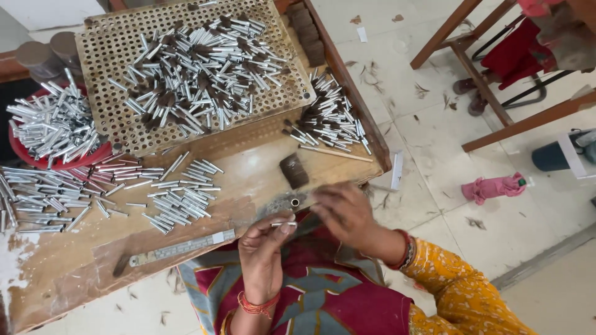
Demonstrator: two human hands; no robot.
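Note:
My left hand [264, 248] pinches a small silver metal tube [282, 224] at the near edge of the wooden table [74, 260]. My right hand [344, 211] hovers just right of it, fingers curled over a short metal socket [295, 202] set in the table edge; whether it holds anything I cannot tell. A dark bundle of bristle hair [293, 170] lies just beyond. Loose silver tubes [180, 195] lie to the left of my hands.
A perforated wooden board [118, 37] carries several bristle-filled tubes. More filled tubes [329, 115] lie at the table's right edge, with a thin wooden stick. A red bowl [25, 155] of tubes sits left. A metal ruler [180, 246] lies near. Chair legs and pink cloth [493, 187] are on the floor.

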